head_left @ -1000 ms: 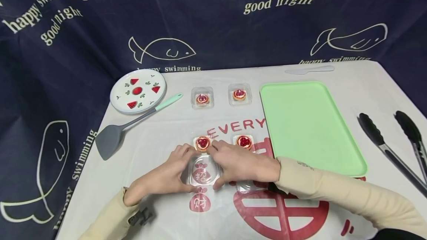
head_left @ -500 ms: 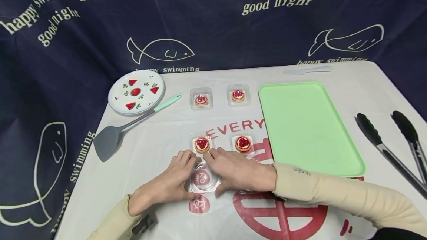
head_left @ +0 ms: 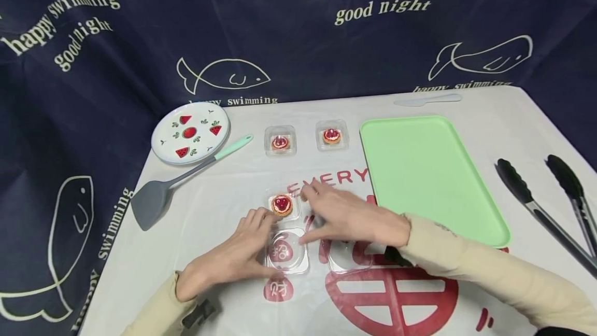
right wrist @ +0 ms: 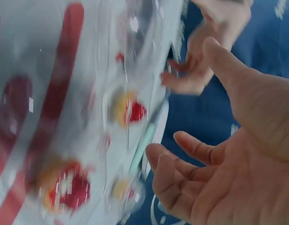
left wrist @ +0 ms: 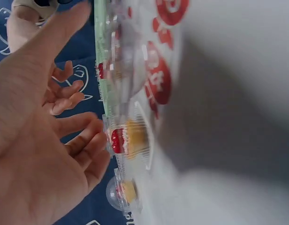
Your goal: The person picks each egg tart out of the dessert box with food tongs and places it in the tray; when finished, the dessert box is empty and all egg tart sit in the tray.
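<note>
Lying at far left is a grey spatula (head_left: 151, 202); next, the left hand (head_left: 238, 253) curves beside a clear lid (head_left: 289, 251), thumb and fingers apart, contact unclear. A red-topped tart (head_left: 282, 205) sits just beyond. The right hand (head_left: 352, 214), thumb and fingers apart, hangs left of the green tray (head_left: 424, 170).

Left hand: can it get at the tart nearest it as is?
Probably yes: the clear lid appears folded open, leaving the tart uncovered, with the left hand close beside it.
</note>
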### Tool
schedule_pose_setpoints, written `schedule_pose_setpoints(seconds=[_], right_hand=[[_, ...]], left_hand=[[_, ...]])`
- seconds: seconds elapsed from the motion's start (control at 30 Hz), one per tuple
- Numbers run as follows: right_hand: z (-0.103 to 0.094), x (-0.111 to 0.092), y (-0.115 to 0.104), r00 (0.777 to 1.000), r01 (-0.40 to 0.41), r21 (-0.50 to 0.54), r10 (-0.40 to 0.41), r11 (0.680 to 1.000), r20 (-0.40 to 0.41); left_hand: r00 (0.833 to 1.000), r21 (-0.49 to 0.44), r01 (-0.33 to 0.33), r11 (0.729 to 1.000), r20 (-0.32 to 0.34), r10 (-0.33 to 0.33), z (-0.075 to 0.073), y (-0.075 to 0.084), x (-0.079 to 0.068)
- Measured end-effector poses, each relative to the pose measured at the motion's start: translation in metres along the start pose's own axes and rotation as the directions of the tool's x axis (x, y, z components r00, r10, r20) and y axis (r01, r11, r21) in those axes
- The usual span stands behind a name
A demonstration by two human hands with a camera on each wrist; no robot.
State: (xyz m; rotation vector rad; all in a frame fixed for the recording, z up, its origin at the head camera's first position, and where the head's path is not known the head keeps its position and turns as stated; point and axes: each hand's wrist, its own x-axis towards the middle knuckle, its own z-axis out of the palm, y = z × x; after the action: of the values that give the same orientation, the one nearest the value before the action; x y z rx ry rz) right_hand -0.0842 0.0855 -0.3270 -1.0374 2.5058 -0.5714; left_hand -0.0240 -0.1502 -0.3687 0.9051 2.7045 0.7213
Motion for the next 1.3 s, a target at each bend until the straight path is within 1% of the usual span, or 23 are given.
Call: schedule_pose_setpoints(seconds=[0.07, 0.13, 0.2, 0.27, 0.33, 0.43, 0.5, 0.63, 0.77, 0.87, 0.9, 1.0, 1.1, 1.2, 1.3], right_hand=[[-0.012, 0.002, 0.01, 0.999, -0.041, 0.065, 0.041, 0.997, 0.001], [-0.022, 0.006, 0.021, 0.999, -0.05, 0.132, 0.052, 0.99, -0.015], [-0.033, 0.01, 0.033, 0.997, -0.041, 0.183, 0.052, 0.982, -0.055], [-0.042, 0.015, 0.045, 0.992, -0.03, 0.225, 0.056, 0.974, -0.113], [-0.05, 0.019, 0.058, 0.981, -0.03, 0.242, 0.075, 0.97, -0.177], [-0.06, 0.026, 0.079, 0.959, -0.066, 0.273, 0.137, 0.96, -0.248], [-0.065, 0.031, 0.091, 0.945, -0.092, 0.298, 0.178, 0.95, -0.275], [-0.071, 0.041, 0.11, 0.921, -0.152, 0.368, 0.267, 0.917, -0.284], [-0.074, 0.05, 0.126, 0.898, -0.208, 0.417, 0.342, 0.885, -0.277], [-0.077, 0.055, 0.135, 0.888, -0.224, 0.43, 0.365, 0.874, -0.28], [-0.078, 0.056, 0.137, 0.885, -0.227, 0.43, 0.369, 0.874, -0.282], [-0.081, 0.06, 0.14, 0.887, -0.226, 0.431, 0.368, 0.873, -0.28], [-0.082, 0.065, 0.143, 0.891, -0.219, 0.438, 0.362, 0.872, -0.275], [-0.081, 0.069, 0.147, 0.896, -0.213, 0.449, 0.357, 0.868, -0.265], [-0.08, 0.071, 0.148, 0.899, -0.217, 0.448, 0.357, 0.867, -0.254]], left_hand=[[0.999, -0.072, 0.014, 0.997, -0.028, -0.016, -0.004, 0.0, 0.007], [0.997, -0.149, 0.038, 0.988, -0.06, -0.047, -0.008, -0.001, 0.017], [0.992, -0.212, 0.061, 0.975, -0.097, -0.083, -0.012, -0.002, 0.03], [0.983, -0.272, 0.082, 0.959, -0.136, -0.122, -0.015, -0.005, 0.046], [0.972, -0.315, 0.096, 0.944, -0.173, -0.157, -0.017, -0.008, 0.065], [0.958, -0.374, 0.102, 0.922, -0.213, -0.192, -0.019, -0.015, 0.093], [0.95, -0.414, 0.117, 0.902, -0.218, -0.224, -0.019, -0.02, 0.111], [0.938, -0.483, 0.163, 0.86, -0.196, -0.287, -0.019, -0.025, 0.14], [0.922, -0.529, 0.23, 0.817, -0.151, -0.357, -0.019, -0.025, 0.163], [0.906, -0.54, 0.289, 0.79, -0.112, -0.408, -0.021, -0.024, 0.181], [0.901, -0.538, 0.306, 0.785, -0.103, -0.421, -0.021, -0.024, 0.186], [0.889, -0.52, 0.351, 0.778, -0.076, -0.452, -0.02, -0.025, 0.202], [0.875, -0.518, 0.39, 0.761, -0.05, -0.482, -0.018, -0.027, 0.215], [0.863, -0.533, 0.415, 0.738, -0.027, -0.504, -0.015, -0.03, 0.224], [0.858, -0.539, 0.424, 0.728, -0.019, -0.514, -0.013, -0.031, 0.23]])
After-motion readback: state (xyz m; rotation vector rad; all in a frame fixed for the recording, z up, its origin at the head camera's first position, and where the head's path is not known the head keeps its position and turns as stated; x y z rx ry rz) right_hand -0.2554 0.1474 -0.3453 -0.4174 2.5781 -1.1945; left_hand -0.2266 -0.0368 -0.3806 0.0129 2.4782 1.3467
